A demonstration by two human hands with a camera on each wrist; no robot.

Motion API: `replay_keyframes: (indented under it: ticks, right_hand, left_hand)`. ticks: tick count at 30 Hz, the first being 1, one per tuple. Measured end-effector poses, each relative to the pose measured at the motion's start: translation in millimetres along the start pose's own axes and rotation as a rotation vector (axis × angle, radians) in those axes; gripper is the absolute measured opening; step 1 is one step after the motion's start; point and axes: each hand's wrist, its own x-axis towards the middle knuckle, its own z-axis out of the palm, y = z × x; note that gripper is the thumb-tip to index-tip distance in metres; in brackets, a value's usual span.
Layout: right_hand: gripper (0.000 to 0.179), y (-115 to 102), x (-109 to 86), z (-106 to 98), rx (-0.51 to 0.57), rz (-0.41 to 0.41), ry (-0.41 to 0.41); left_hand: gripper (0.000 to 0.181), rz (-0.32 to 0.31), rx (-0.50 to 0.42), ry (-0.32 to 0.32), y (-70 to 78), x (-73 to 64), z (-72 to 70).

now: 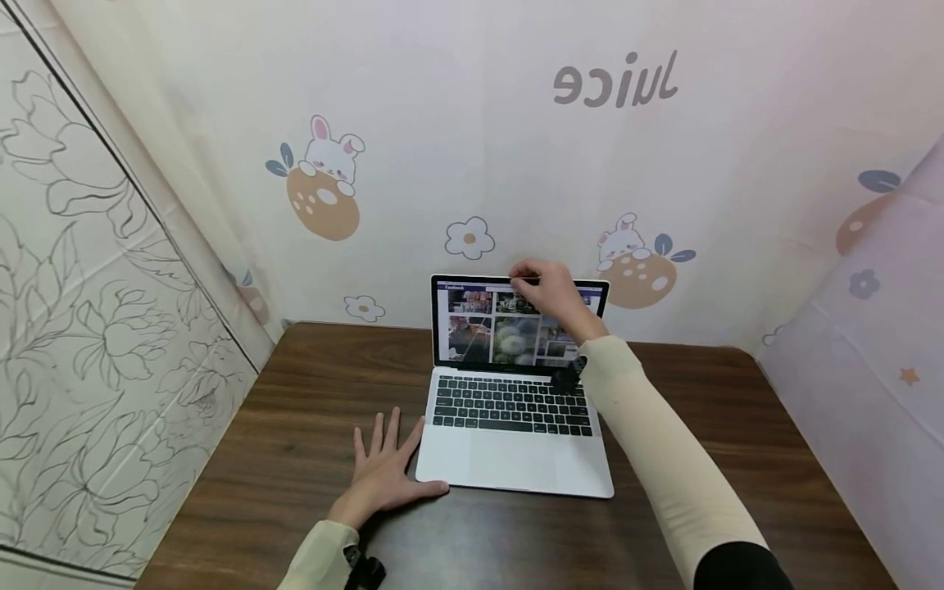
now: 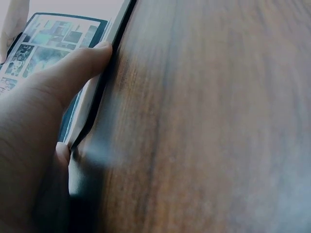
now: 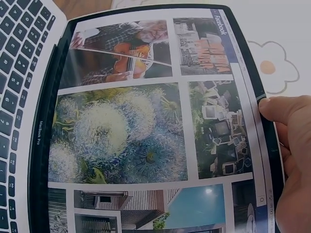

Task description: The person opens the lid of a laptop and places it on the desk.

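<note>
An unfolded silver laptop [image 1: 509,467] sits on the table, its lit screen [image 1: 472,336] showing a page of pictures. My right hand [image 1: 549,291] pinches the screen's top edge near the middle. In the right wrist view its thumb [image 3: 279,109] lies on the black bezel, while the other fingers are partly hidden behind the lid. Beside the laptop's left front corner, my left hand [image 1: 383,478] rests with straight, spread fingers. Its thumb [image 2: 92,57] lies along the front edge at that corner, and the index fingertip is right at the left side.
The brown wooden table [image 1: 310,385] runs back to a pale printed curtain [image 1: 472,123]. Another printed curtain [image 1: 863,344] hangs at the right, and a flower-patterned panel [image 1: 111,344] stands along the left. A small black device [image 1: 365,571] is strapped on the left wrist.
</note>
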Motion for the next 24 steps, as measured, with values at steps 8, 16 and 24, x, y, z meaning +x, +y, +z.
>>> replay_keyframes:
  ticks: [8, 16, 24]
  right_hand:
    - [0.023, -8, -4.1, -2, 0.008, -0.026, 0.0]
    - [0.023, -10, -11.0, -5, 0.003, -0.054, -0.003]
    - [0.025, -2, -25.9, -15, -0.051, -0.031, 0.038]
  left_hand:
    - [0.122, 0.002, -0.021, -0.002, -1.0, -2.4, -4.5]
    - [0.122, 0.005, -0.004, -0.019, -4.5, 0.2, -5.8]
    - [0.12, 0.028, 0.014, -0.022, -11.5, 2.5, -17.1]
